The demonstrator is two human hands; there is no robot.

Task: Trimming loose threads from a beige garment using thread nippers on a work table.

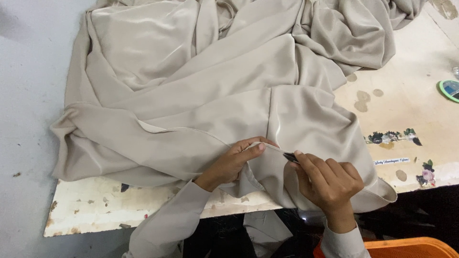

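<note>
1. Where the grey floor (24,119) meets the table's left edge, spilling over it: the far-left folds of a large beige satin fabric (191,86).
2. Heaped and creased across most of the worn, cream-painted tabletop (95,205), chipped along its near edge.
3. Left hand (234,160), sleeved in matching beige, pinching a raised fold of the fabric between thumb and fingertips, clamped on the cloth near the table's near edge.
4. Stretched taut between the two hands: a narrow seam edge of the fabric.
5. Right hand (330,184), just beside the left, closed around a small dark tool (290,156), tip set against that taut edge; kind of tool too hidden to tell.
6. Hanging over the near edge below the right hand: a hemmed corner of the same fabric.
7. Further right on the bare tabletop: brownish stains, floral stickers (392,137) and a white label strip (392,161).
8. At the far-right edge, partly cut off: a round green-rimmed object (449,89).
9. At the bottom right, below the table: an orange plastic rim (406,248).
</note>
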